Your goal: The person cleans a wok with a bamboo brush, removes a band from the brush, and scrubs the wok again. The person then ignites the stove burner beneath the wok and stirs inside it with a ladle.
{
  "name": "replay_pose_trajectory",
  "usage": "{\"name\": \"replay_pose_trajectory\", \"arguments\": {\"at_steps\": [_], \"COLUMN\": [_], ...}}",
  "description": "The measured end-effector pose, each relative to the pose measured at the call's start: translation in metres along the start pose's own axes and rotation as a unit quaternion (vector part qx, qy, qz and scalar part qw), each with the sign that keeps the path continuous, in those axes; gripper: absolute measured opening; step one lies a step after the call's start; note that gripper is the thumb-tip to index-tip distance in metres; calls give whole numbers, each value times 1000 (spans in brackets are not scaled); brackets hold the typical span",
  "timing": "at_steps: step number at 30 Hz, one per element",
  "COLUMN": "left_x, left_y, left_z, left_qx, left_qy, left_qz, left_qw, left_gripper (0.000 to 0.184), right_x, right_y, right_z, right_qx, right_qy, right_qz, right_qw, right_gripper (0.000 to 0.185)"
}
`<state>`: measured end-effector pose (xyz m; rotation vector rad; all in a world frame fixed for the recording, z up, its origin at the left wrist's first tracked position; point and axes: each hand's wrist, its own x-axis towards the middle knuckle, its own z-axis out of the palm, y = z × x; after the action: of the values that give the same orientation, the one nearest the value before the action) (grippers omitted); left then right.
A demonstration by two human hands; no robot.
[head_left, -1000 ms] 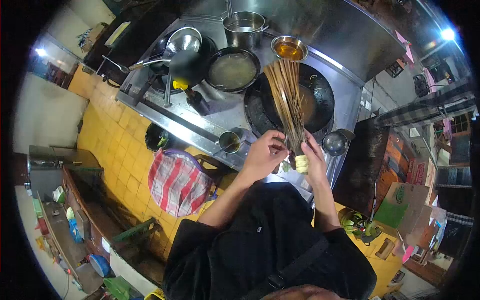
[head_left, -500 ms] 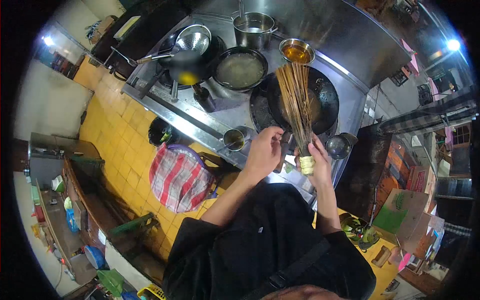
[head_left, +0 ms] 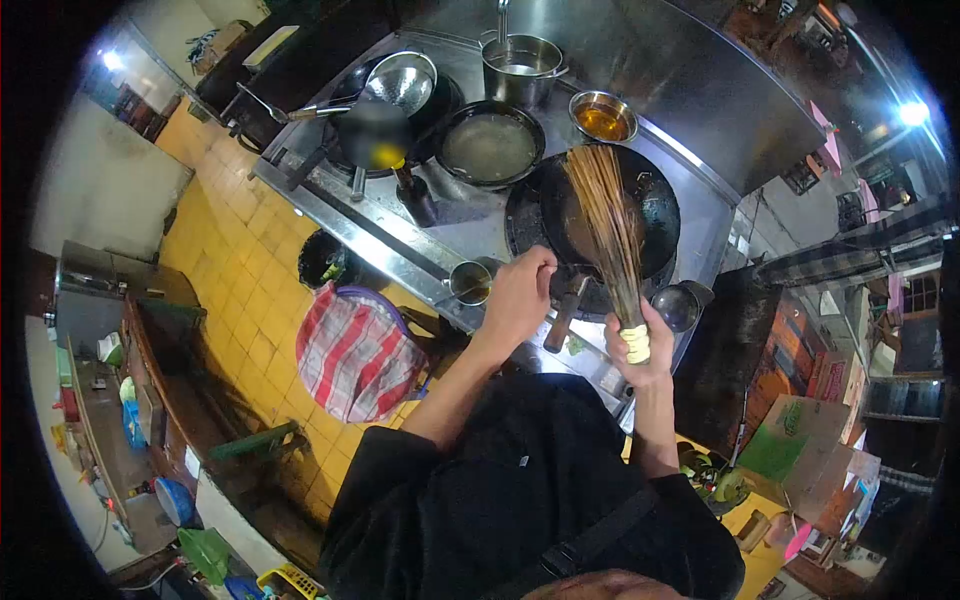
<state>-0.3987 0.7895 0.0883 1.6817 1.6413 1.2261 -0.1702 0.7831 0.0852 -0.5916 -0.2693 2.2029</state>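
My right hand (head_left: 645,350) is wrapped round the bound lower end of a stick brush (head_left: 607,205), a bundle of thin brown sticks tied with pale yellow binding. Its bristle end leans up and left over a dark wok (head_left: 655,205) on the stove. My left hand (head_left: 523,285) is closed in a pinch left of the brush, near the wok's handle (head_left: 565,320). A thin dark line runs from these fingertips toward the brush; whether they hold it is unclear. Brownish liquid shows in the wok behind the sticks.
A pan of cloudy liquid (head_left: 490,147), a steel pot (head_left: 520,70) and a bowl of amber liquid (head_left: 603,117) stand behind. A small cup (head_left: 470,282) and a ladle (head_left: 680,305) flank my hands. Left below is a striped cloth (head_left: 360,355).
My right hand and the brush have shifted slightly right and down, away from my left hand. My left hand has moved a little left and up, still pinched. The view has shifted slightly.
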Motion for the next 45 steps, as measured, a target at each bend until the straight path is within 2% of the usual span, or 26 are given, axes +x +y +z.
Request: {"name": "replay_pose_trajectory", "arguments": {"at_steps": [1,4,6,7,9,12,15,18,22,24,27,31,33,39,40,43,45], "left_x": [0,1,1,1,2,0,1,1,1,1,-1,-2,0,0,-1,-2,0], "left_y": [0,4,11,15,21,24,22,11,25,36,29,26,20,19,19,16,15], "left_z": [0,-1,-1,-1,-2,-6,-6,8,6,-1,6,7,10,14,14,12,14], "left_qx": [-1,9,-64,-65,-19,36,-26,-65,-92,-42,-57,-92,-72,-34,-34,-6,17], "left_qy": [2,27,25,24,15,-19,-29,25,27,-31,3,11,41,49,41,41,56], "left_qz": [-1,17,10,10,74,56,60,103,93,30,82,44,95,132,110,116,127], "left_qw": [1000,999,998,998,997,998,997,992,991,998,995,995,992,989,993,992,990], "left_gripper": [13,14,12,12,11,9,11,15,19,16,13,12,11,9,8,8,9], "right_x": [-1,-2,-3,-4,-4,-5,-7,-5,-2,-2,-1,-1,-1,-1,-1,-1,-3], "right_y": [-2,-4,-3,-3,-3,-2,-1,0,3,6,7,6,6,5,6,7,8], "right_z": [-5,-14,-17,-18,-17,-15,-9,-14,-14,-12,-11,-10,-8,0,1,5,11], "right_qx": [-2,86,97,110,118,133,157,169,180,182,188,193,190,140,128,116,112], "right_qy": [0,-128,-112,-95,-96,-98,-111,-121,-137,-138,-142,-149,-146,-96,-86,-93,-61], "right_qz": [1,30,23,16,18,20,19,25,40,41,44,46,46,51,49,55,51], "right_qw": [1000,988,989,989,988,986,981,978,973,973,971,969,970,984,987,987,990], "right_gripper": [48,47,47,47,47,46,46,46,49,49,49,50,50,49,49,49,47]}}
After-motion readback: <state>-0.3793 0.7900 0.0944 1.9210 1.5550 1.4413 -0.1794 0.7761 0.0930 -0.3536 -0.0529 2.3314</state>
